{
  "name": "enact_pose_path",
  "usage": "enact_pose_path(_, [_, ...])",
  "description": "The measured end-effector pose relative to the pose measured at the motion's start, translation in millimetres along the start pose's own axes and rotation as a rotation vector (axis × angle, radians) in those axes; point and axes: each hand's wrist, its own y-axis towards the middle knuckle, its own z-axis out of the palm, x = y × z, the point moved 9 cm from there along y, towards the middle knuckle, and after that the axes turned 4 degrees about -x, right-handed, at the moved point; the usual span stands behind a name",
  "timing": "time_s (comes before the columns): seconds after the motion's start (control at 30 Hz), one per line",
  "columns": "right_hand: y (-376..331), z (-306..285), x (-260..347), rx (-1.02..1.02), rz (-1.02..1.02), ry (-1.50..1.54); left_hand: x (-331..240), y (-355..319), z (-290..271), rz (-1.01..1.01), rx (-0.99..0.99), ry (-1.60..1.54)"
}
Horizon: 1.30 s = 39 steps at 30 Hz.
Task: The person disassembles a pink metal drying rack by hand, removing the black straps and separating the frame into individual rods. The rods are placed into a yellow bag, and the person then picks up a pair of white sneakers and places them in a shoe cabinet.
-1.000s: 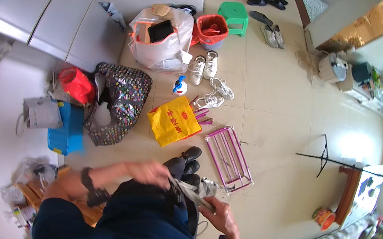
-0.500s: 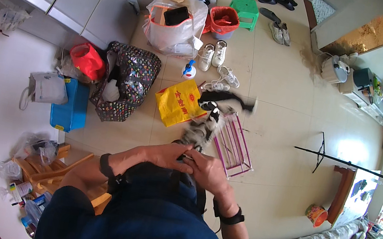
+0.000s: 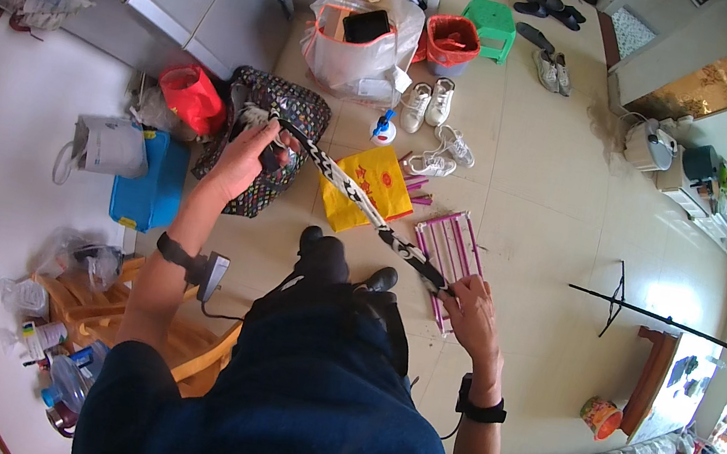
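A black-and-white patterned cloth (image 3: pixel 352 191) stretches slantwise between my hands as a narrow strip. Its left end is in my left hand (image 3: pixel 246 154), closed on it over the dark patterned bag (image 3: pixel 308 108). Lower down, my right hand (image 3: pixel 473 318) grips the other end beside the purple folding rack (image 3: pixel 468 245). The strip passes above a yellow bag (image 3: pixel 391 191) on the floor. What kind of cloth item this is cannot be made out.
White shoes (image 3: pixel 440 105) and a white bottle with a blue top (image 3: pixel 383 131) stand ahead. Farther off are a red-lined bin (image 3: pixel 453 35) and a green stool (image 3: pixel 491 22). A blue box (image 3: pixel 162 179) and wooden chair (image 3: pixel 105 304) lie left; a black stand (image 3: pixel 617 294) is right.
My hands have moved apart from close together at my waist, the left forward and left, the right to the right. The blurred cloth hanging below them is now drawn out between them.
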Motion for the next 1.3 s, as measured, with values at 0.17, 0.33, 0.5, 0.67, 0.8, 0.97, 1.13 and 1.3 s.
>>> enact_pose_path(0.17, [65.9,5.7,65.2,0.001,-0.149,0.292,-10.1,-8.6,66.9,0.014,0.2,0.233])
enact_pose_path(0.33, [142.7,46.8,159.2,0.088,-0.183,0.418,34.7,-20.6,80.5,0.097,0.595,0.669])
enact_pose_path(0.5, [197.4,-5.5,267.3,0.159,-0.26,0.508,12.1,51.4,-64.9,0.587,0.401,0.964])
enact_pose_path(0.67, [264.6,-49.3,396.5,0.253,-0.591,0.866,52.5,166.2,-284.5,-0.06,-0.057,0.309])
enact_pose_path(0.8, [313.1,-43.5,446.0,0.232,-0.647,1.061,51.7,202.1,-348.3,0.495,0.04,0.899])
enact_pose_path(0.97, [373.0,-26.7,468.1,0.192,-0.639,1.196,70.2,263.8,-436.1,0.401,-0.09,1.077])
enact_pose_path(1.13, [395.2,-3.0,517.5,0.251,-0.688,1.298,69.9,298.2,-516.3,0.198,-0.19,1.073])
enact_pose_path(1.3, [394.6,2.2,564.5,0.354,-0.793,1.396,89.8,308.3,-563.6,0.153,-0.378,0.957])
